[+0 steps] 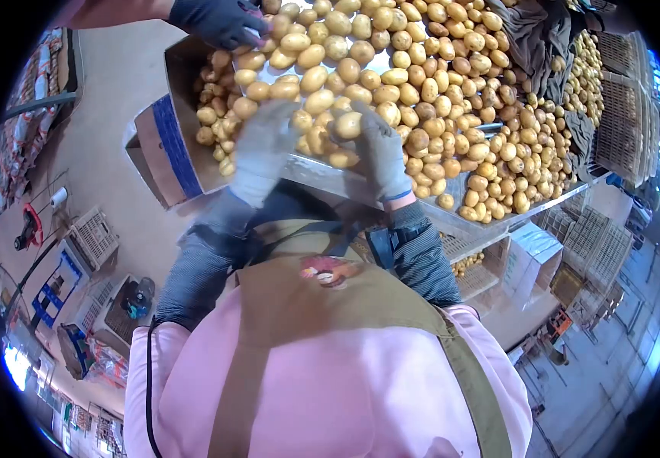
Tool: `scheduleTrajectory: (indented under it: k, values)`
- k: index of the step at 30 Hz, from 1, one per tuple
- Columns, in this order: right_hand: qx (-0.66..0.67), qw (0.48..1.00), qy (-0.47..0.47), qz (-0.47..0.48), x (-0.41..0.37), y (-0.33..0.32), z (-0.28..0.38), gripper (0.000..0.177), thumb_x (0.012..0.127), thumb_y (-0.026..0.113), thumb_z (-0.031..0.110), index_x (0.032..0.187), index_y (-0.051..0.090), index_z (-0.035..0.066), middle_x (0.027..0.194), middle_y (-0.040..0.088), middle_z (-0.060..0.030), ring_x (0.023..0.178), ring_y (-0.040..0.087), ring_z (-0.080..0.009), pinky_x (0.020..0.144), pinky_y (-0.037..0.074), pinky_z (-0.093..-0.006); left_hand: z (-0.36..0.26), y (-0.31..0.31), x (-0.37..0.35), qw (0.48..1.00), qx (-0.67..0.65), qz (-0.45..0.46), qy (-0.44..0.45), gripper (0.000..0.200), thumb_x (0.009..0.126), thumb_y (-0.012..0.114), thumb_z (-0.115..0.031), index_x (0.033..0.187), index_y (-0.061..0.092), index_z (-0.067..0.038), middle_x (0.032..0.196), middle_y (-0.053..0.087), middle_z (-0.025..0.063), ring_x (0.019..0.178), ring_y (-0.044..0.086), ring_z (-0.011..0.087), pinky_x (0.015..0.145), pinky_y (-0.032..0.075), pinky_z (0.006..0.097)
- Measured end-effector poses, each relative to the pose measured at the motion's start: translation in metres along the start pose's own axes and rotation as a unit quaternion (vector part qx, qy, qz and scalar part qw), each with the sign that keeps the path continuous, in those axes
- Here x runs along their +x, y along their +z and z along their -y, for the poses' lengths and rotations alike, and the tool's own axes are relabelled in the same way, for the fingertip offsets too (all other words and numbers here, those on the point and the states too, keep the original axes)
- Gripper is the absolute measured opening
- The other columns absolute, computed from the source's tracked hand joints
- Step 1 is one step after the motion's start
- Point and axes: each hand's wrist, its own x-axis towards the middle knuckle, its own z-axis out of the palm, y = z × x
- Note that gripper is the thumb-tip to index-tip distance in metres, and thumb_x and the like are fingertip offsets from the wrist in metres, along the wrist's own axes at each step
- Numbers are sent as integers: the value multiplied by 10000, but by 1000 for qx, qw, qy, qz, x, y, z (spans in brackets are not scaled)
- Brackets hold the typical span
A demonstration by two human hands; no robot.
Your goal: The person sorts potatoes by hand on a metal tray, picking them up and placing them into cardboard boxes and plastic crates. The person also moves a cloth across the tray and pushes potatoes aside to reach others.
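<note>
Yellow-brown potatoes (429,91) lie spread over a metal-edged table (330,174) in front of me. My left hand (263,149), in a pale glove, hovers at the table's near edge by the potatoes; it is smeared by motion, so its fingers cannot be read. My right hand (382,156), also gloved, is closed around a potato (347,125) at its fingertips. More potatoes lie just beneath and between both hands.
A cardboard box (185,145) holding potatoes stands at the table's left end. Another person's dark-gloved hand (219,21) reaches in at the top left. A grey cloth (540,46) lies among the potatoes. Stacked crates (624,122) stand at the right, and a white box (530,256) sits below the table.
</note>
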Motion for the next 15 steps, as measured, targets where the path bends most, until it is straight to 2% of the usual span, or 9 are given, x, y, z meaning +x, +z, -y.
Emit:
scheduleTrajectory:
  k: [1,3,5,6,7,10,11,12,15]
  values:
    - [98,993,58,15,0,-2,15,383,988,579,138,1354,592,27,1272,663,-175,1134,651,-256,963,515,-319,-23,11,1,999,-27,13,24,413,893,704,-212,1283,630,-96,1307,618,141,1206,569,340,1027,455,429]
    - [-99,986,49,126,1,0,13,342,978,583,136,1297,630,21,1244,665,-214,1135,650,-315,959,510,-329,-35,21,-1,996,-61,66,25,423,911,698,-228,1306,615,-102,1304,625,146,1218,575,335,1021,468,416]
    - [77,988,124,57,-11,0,24,321,979,583,145,1264,636,8,1182,684,-206,1083,659,-325,941,515,-350,-23,36,-5,986,-77,148,-15,395,934,685,-241,1298,612,-105,1264,651,153,1196,601,333,1004,485,404]
    - [163,973,163,19,-21,-2,30,312,980,583,149,1248,640,1,1150,694,-202,1057,664,-330,932,517,-360,-17,33,-11,985,-70,140,-70,373,948,673,-246,1288,614,-105,1222,664,157,1161,622,325,987,495,397]
    - [180,970,165,-17,-35,-5,23,427,931,634,193,1313,582,8,1171,673,-185,1037,641,-356,956,499,-409,-9,26,-22,981,-65,131,-125,353,961,661,-251,1278,617,-104,1179,676,161,1126,642,318,970,505,389]
    - [-123,989,56,61,-46,6,12,653,835,723,239,1414,484,54,1276,594,-202,1100,595,-375,988,467,-448,39,21,-52,976,-81,31,-201,281,998,622,-241,1225,631,-75,1066,705,138,967,694,233,898,533,343]
    - [-202,973,26,108,-47,6,28,757,793,760,259,1458,443,85,1324,553,-215,1129,574,-385,994,456,-464,51,21,-55,953,-177,-22,-245,237,999,610,-196,1185,643,-52,1058,705,93,916,671,167,848,535,303]
    - [-278,957,-82,-28,-57,30,23,695,789,766,234,1412,484,115,1276,565,-197,1093,568,-382,939,464,-472,62,24,-58,934,-236,-42,-266,261,1019,562,-207,1190,635,-24,1071,703,97,889,654,147,811,532,293]
    - [-151,980,-129,24,-27,62,17,572,831,711,137,1374,528,132,1268,576,-141,1082,558,-350,912,461,-469,70,15,-48,878,-359,-42,-313,394,1061,442,-288,1243,602,23,1108,691,124,827,612,108,736,514,264]
